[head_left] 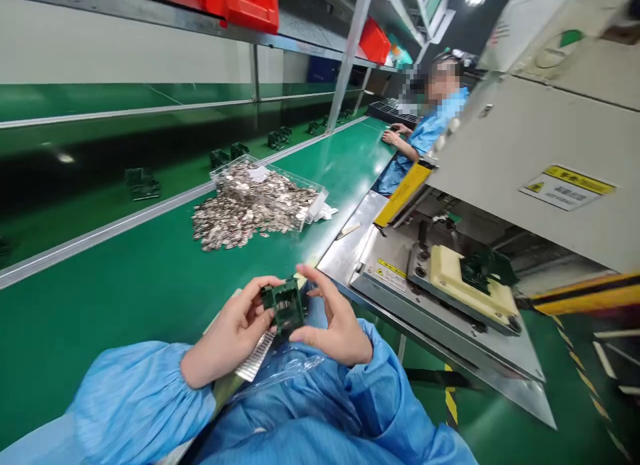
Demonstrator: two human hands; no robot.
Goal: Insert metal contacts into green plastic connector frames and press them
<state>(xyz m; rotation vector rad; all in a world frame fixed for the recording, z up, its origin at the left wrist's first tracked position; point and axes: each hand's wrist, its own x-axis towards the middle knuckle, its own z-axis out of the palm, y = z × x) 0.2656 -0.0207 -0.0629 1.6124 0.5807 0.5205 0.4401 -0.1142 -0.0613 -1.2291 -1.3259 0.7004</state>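
My left hand (pixel 225 335) grips a dark green plastic housing (pixel 287 306) by its left side, between thumb and fingers. The part has a frame-like shape with an opening in the middle. At its right side is my right hand (pixel 337 325), with thumb and index finger spread wide apart. Its thumb tip is at the lower right corner of the housing; I cannot tell whether it presses on it. Below my hands lie a strip with a printed grid (pixel 256 358) and clear plastic film (pixel 295 365), over my blue smock.
A pile of small shiny metal pieces (pixel 225 218) spills from a clear tray (pixel 313 208) on the green bench (pixel 165 265). Similar green housings (pixel 143 183) stand on the belt behind. At right, a machine fixture (pixel 445 271) holds another. A co-worker (pixel 425 128) sits farther along.
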